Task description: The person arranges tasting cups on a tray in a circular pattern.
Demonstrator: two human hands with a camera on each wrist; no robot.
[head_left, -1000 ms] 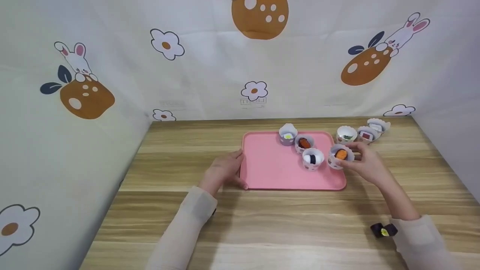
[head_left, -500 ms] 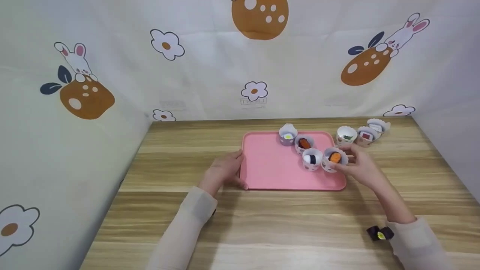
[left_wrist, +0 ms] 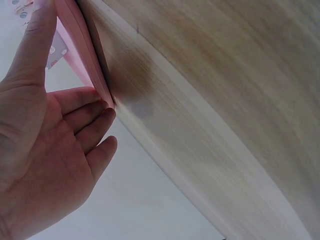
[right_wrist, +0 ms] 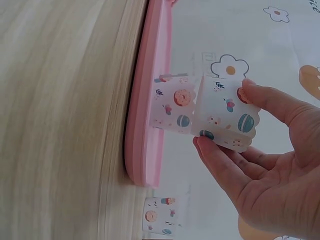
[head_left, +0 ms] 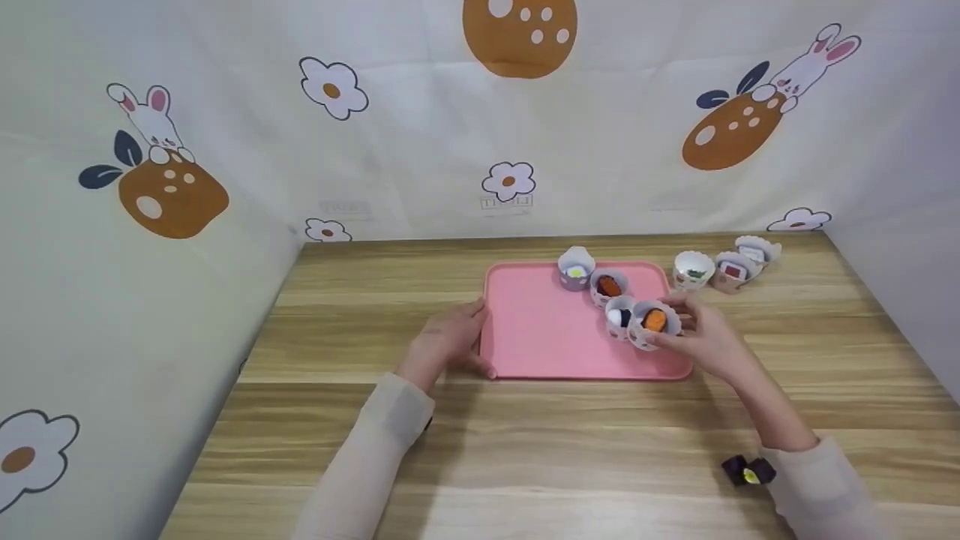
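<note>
My right hand (head_left: pixel 709 337) holds a paper cupcake cup (right_wrist: pixel 225 112) with an orange-topped toy sushi (head_left: pixel 655 321) inside, gripped between thumb and fingers. In the right wrist view, this cup is held off the tray. It overlaps another cup (head_left: pixel 616 331), which holds a white toy sushi with a black band. Both are over the right part of a pink tray (head_left: pixel 544 330). Along the tray's left edge rests my left hand (head_left: pixel 446 341); its thumb and fingertips touch the rim (left_wrist: pixel 82 47), palm spread in the left wrist view.
Two more filled cups stand on the tray: one with a red-brown piece (head_left: pixel 609 286), one with a white-and-yellow piece (head_left: pixel 576 271). Behind its right corner stand a cup with green inside (head_left: pixel 694 271) and two others (head_left: pixel 733 271). A dark ornament (head_left: pixel 750 471) shows beside the right sleeve.
My right hand has carried the cup with the orange-topped sushi left and slightly nearer, from the tray's right edge to the cup with the banded piece. The left hand stays put.
</note>
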